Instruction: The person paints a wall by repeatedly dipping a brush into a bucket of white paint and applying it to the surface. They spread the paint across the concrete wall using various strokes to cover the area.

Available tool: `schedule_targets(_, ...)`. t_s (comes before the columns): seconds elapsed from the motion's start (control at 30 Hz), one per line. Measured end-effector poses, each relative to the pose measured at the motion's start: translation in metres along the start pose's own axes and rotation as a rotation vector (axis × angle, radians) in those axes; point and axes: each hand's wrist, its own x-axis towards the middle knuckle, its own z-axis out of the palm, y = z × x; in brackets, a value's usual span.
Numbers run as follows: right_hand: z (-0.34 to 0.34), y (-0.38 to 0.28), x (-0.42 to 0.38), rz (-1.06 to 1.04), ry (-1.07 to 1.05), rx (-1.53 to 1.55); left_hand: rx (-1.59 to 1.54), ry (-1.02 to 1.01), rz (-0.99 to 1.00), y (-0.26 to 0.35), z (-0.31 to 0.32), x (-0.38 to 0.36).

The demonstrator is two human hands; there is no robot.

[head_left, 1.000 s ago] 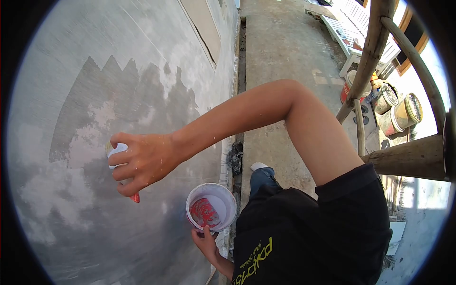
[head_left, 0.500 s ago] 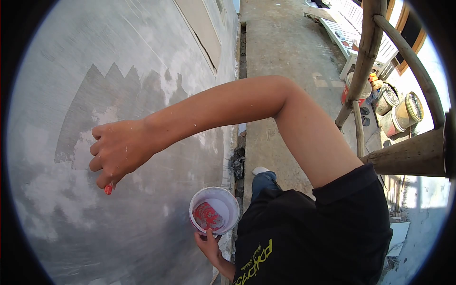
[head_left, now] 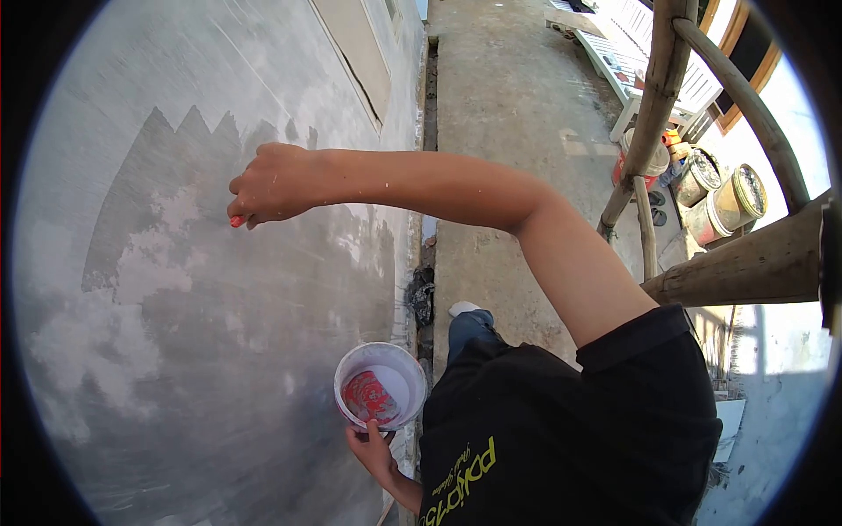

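Note:
My right hand reaches across to the grey wall, its fingers closed around a tool with a red handle. Only the handle's end shows; the hand hides the working part. Darker, wet-looking patches with a jagged top edge spread over the wall around it. Lower down, my left hand grips the near rim of a small white bucket, thumb on the edge. Inside the bucket are a whitish coating and a red and grey patch at the bottom.
A narrow gutter runs along the wall's foot beside a concrete path. Bamboo poles stand at my right. Beyond them are several dirty buckets, sandals and a white slatted bench.
My right hand has moved up and to the right along the wall with the red-handled tool. My left hand still holds the bucket; the whole view has shifted slightly.

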Motion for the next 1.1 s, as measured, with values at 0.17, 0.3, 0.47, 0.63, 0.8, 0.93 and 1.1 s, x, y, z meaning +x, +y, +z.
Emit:
schedule_targets(0.17,0.08,0.044,0.003,0.175,-0.447,-0.194,0.052,-0.025,0.011,0.002,0.002,0.003)
schedule_targets(0.3,0.155,0.091,0.002,0.349,-0.621,-0.363,0.047,-0.032,0.017,0.01,0.006,0.002)
schedule_targets(0.47,0.166,0.097,0.006,0.458,-0.728,-0.507,-0.023,-0.03,0.022,0.008,0.007,0.003)
schedule_targets(0.63,0.179,0.101,0.011,0.504,-0.711,-0.531,-0.061,-0.018,0.026,0.009,0.01,0.001)
schedule_targets(0.8,0.168,0.107,0.012,0.548,-0.665,-0.542,-0.047,-0.012,0.019,0.007,0.006,0.003)
schedule_targets(0.93,0.151,0.099,0.01,0.513,-0.744,-0.781,-0.021,0.003,0.018,0.009,0.008,0.004)
schedule_targets(1.1,0.174,0.1,0.006,0.399,-0.816,-1.071,-0.032,0.021,-0.004,0.015,0.013,0.004)
